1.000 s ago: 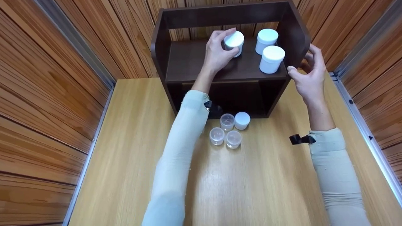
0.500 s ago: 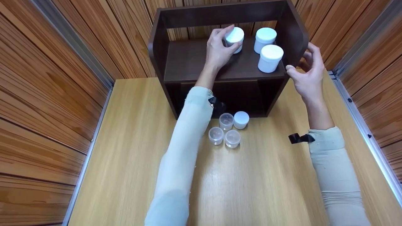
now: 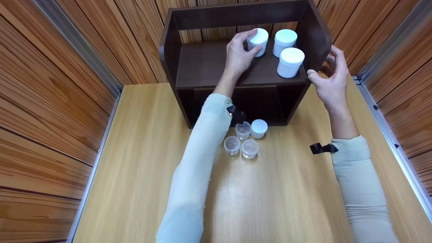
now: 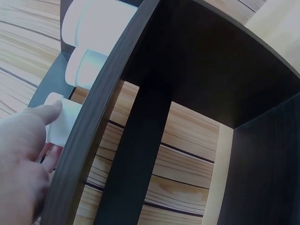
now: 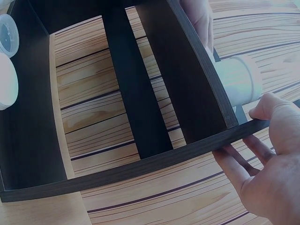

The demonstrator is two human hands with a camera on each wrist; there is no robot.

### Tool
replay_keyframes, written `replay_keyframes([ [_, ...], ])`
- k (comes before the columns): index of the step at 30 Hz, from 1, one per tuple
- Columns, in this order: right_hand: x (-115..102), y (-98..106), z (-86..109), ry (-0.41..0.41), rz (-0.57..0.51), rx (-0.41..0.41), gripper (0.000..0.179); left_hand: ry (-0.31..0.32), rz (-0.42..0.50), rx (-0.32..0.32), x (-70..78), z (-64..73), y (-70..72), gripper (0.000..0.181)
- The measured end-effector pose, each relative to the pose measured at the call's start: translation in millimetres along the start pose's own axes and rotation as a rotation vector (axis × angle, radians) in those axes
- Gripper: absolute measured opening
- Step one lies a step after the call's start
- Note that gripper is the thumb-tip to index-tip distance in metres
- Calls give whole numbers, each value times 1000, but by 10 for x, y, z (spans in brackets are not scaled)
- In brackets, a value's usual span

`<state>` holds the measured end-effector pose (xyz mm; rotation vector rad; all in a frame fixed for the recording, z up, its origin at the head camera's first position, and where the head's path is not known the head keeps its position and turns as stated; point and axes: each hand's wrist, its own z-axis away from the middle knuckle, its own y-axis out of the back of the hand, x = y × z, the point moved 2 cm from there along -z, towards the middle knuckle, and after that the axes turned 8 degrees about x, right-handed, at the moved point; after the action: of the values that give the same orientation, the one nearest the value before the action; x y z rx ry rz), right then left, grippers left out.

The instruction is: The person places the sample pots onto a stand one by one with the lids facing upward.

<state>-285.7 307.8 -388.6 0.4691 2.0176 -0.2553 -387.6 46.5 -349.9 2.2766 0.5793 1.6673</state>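
Observation:
My left hand [image 3: 239, 54] pinches a white lidded jar [image 3: 259, 40] between thumb and fingers, over the top shelf of a dark brown shelf unit [image 3: 209, 64]. To its right stand two more white jars, one at the back [image 3: 285, 42] and one nearer the front [image 3: 290, 62]. In the left wrist view the pinched jar [image 4: 63, 123] shows partly behind the shelf board. My right hand [image 3: 332, 79] grips the front edge of the unit's right side panel, thumb inside and fingers outside. The right wrist view shows that hand [image 5: 267, 159] around the panel's edge.
On the wooden table [image 3: 141, 162], before the unit's lower compartment, stand several small containers: clear cups [image 3: 232, 145] and one white-lidded jar [image 3: 259, 128]. Wood-patterned walls [image 3: 44, 111] enclose the table at the left, back and right.
My left hand has moved slightly right with its jar, closer to the two other jars. The right hand stays on the side panel.

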Motion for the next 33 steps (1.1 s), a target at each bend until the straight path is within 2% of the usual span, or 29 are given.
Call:
replay_keyframes([
  [8, 0, -3, 3, 1, 14, -4, 63, 19, -17, -8, -3, 6, -5, 49],
  [14, -15, 4, 4, 4, 20, -10, 62, 10, -8, -6, -115, -72, -52, 47],
  [17, -15, 12, 3, 2, 16, -8, 62, 6, -11, -4, -105, -64, -50, 46],
  [20, -15, 17, 2, -1, 9, -5, 62, -3, -14, -5, -29, -2, -5, 46],
  [33, -3, 11, 2, -3, -3, 3, 64, 5, 20, 1, -31, 2, -14, 47],
])
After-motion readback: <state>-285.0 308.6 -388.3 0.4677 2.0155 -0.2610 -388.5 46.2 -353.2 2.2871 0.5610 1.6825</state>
